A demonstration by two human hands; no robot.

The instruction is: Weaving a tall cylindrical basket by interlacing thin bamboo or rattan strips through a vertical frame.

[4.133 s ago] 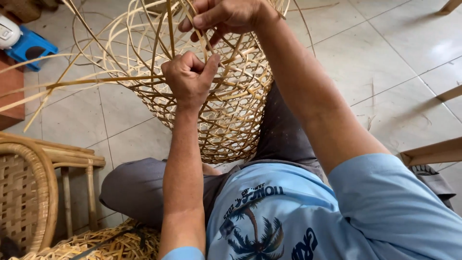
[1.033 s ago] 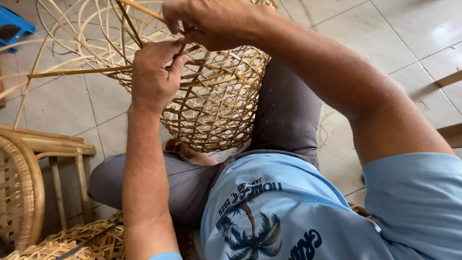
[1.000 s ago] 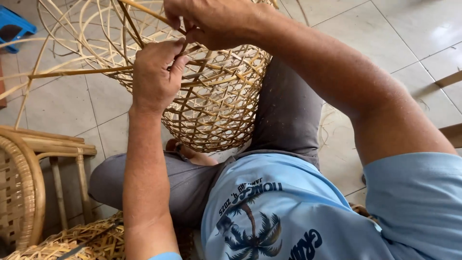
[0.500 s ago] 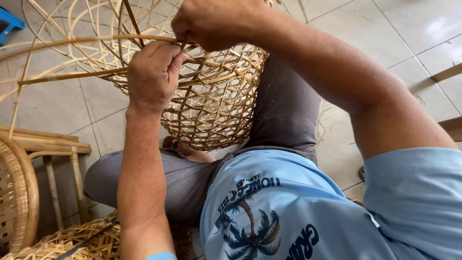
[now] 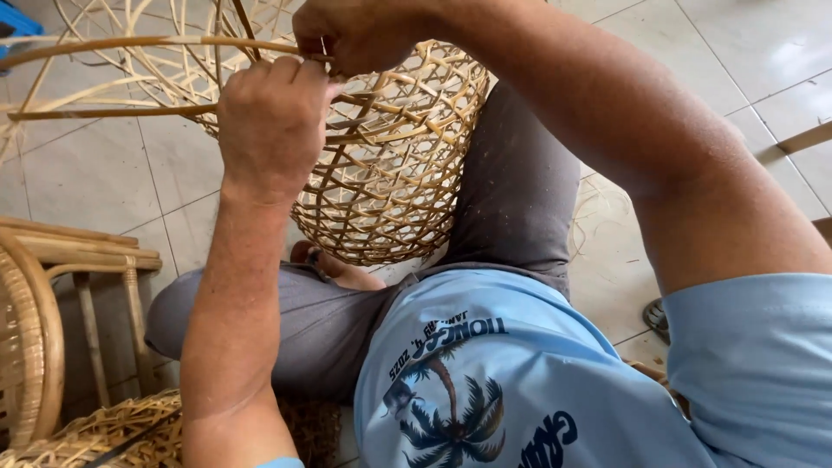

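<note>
My left hand (image 5: 273,121) is curled tight around a strip (image 5: 130,111) on the basket (image 5: 390,173). My right hand (image 5: 360,35) pinches another strip just above.

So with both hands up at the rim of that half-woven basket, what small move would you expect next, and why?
Probably the right hand will pull its thin strip through and snug it down. Both hands meet at the open top of the basket, the left hand closed on the weave as if steadying it, and long loose canes stick out unwoven to the left. The exact strip is hard to make out.
</note>
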